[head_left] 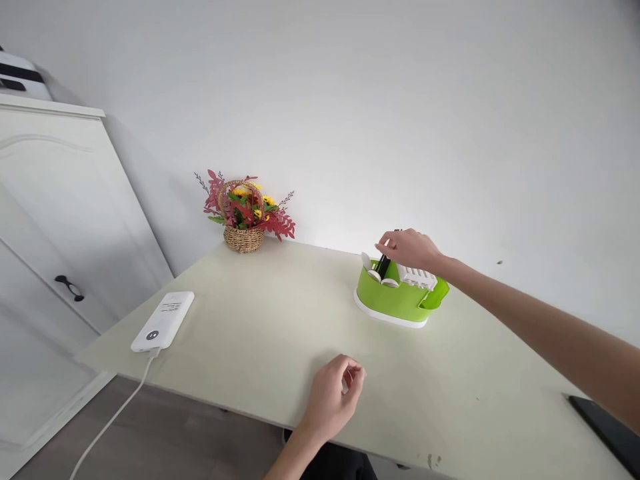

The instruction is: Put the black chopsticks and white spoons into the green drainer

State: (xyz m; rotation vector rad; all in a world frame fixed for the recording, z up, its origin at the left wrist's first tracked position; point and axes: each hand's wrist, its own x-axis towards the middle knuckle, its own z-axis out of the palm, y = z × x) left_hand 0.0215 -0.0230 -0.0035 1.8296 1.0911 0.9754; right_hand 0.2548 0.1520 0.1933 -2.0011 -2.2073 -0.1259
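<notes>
The right hand (410, 248) pinches a black pen (384, 262) standing in the green holder (397, 300) on the pale table (260, 333). The left hand (334, 395) rests loosely curled, empty, near the table's edge. Far to its left lies a power bank (163, 321); beyond, a flower basket (244, 217) by the white wall.

Organizer (400, 300) on table (260, 333), flower basket (244, 230) behind-left by wall, power bank (164, 320) at left edge

We see a lime-green holder (395, 298) on a white base, with a black pen (384, 264) in it. The table (260, 327) is pale cream; the power bank (163, 321) is white. The basket (243, 238) is tan, its flowers red and yellow.
</notes>
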